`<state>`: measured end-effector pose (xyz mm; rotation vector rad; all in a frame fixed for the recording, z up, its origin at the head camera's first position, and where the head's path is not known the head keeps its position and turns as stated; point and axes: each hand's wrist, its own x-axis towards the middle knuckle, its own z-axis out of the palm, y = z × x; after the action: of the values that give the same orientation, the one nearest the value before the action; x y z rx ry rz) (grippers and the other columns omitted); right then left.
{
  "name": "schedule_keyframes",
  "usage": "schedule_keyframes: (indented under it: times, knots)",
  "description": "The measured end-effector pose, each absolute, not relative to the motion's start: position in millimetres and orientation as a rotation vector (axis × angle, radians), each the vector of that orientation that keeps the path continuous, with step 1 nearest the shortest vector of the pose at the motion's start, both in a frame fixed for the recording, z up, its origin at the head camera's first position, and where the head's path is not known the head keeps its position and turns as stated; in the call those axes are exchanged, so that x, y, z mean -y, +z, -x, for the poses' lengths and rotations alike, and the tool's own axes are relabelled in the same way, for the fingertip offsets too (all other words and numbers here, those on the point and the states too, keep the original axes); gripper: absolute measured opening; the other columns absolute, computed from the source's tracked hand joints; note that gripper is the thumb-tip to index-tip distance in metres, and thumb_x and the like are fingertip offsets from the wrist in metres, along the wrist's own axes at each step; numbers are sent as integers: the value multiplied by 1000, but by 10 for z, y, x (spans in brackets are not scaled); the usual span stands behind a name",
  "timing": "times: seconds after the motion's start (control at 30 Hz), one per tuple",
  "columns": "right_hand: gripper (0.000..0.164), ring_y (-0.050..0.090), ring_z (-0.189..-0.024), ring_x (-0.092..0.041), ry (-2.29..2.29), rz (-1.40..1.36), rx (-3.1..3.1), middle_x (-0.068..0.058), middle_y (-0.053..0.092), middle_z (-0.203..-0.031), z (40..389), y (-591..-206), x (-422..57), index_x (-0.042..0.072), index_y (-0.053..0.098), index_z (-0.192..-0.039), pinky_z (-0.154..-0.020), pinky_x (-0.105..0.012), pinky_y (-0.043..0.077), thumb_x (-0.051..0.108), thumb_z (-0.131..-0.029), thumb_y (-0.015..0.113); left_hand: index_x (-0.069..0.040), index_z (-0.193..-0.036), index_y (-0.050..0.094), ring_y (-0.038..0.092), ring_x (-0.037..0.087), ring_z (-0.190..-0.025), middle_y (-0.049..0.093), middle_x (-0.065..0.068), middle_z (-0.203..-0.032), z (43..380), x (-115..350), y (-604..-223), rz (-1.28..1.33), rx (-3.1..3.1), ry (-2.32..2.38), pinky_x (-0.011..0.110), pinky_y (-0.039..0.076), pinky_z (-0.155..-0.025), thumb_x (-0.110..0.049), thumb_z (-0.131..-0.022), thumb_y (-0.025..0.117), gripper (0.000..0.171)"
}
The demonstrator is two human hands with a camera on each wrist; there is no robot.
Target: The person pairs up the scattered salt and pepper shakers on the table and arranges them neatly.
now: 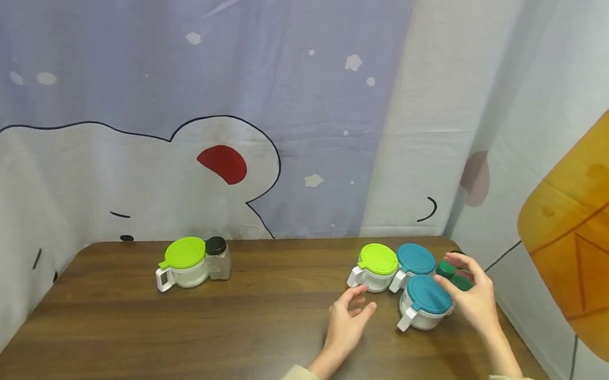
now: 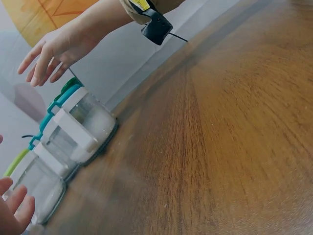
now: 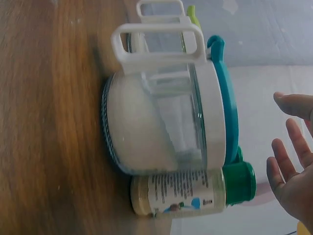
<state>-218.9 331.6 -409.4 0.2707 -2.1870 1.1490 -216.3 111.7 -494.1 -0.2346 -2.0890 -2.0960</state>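
In the head view my right hand (image 1: 472,291) hovers above the blue-lidded seasoning jar (image 1: 427,304) and the green-capped bottles (image 1: 445,269), partly hiding them. Seen from the right wrist, its fingers (image 3: 281,156) are spread, apart from the labelled bottle (image 3: 186,193) and the glass jar (image 3: 146,122) of white contents. My left hand (image 1: 346,323) is over the table with loosely bent fingers, holding nothing, just in front of a lime-lidded jar (image 1: 378,261). Behind stands a second blue-lidded jar (image 1: 415,259). These jars have white handles.
On the left of the wooden table (image 1: 191,336), another lime-lidded jar (image 1: 185,255) stands beside a black-capped bottle (image 1: 218,261). A printed curtain (image 1: 315,125) hangs along the back edge and the right side. A dark cap shows partly behind my right fingers.
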Motion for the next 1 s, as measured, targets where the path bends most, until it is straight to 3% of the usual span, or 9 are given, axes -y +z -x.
schedule_keyframes:
  times: [0.1, 0.5, 0.77, 1.0]
  knots:
    - [50, 53, -94, 14, 1147, -248, 2175, 15, 61, -104, 2179, -4103, -3360, -8, 56, -119, -83, -1, 40, -13, -72, 74, -5, -115, 65, 65, 33, -103, 68, 14, -116, 2176, -1138, -4934, 248, 2093, -2097, 37, 57, -84, -14, -82, 71, 35]
    - [55, 53, -91, 17, 1125, -174, 2159, 23, 57, -103, 2216, -4273, -3559, -9, 56, -119, -82, -3, 41, -16, -69, 75, -6, -114, 64, 66, 32, -101, 66, 12, -115, 2181, -1281, -4950, 263, 2113, -2098, 38, 57, -83, -14, -80, 73, 36]
    - [58, 55, -96, 9, 1157, -135, 2160, 23, 60, -105, 2333, -4502, -3768, -3, 57, -122, -82, -4, 42, -12, -69, 78, -12, -111, 65, 66, 31, -99, 67, 6, -111, 2178, -1364, -4983, 243, 2131, -2053, 34, 57, -79, -14, -78, 75, 35]
    - [58, 54, -99, 4, 1162, -93, 2167, 26, 58, -106, 2345, -4546, -3816, -1, 57, -123, -82, -4, 42, -10, -70, 78, -10, -111, 65, 66, 30, -97, 67, 10, -112, 2183, -1454, -4996, 235, 2135, -2056, 32, 57, -78, -13, -77, 76, 36]
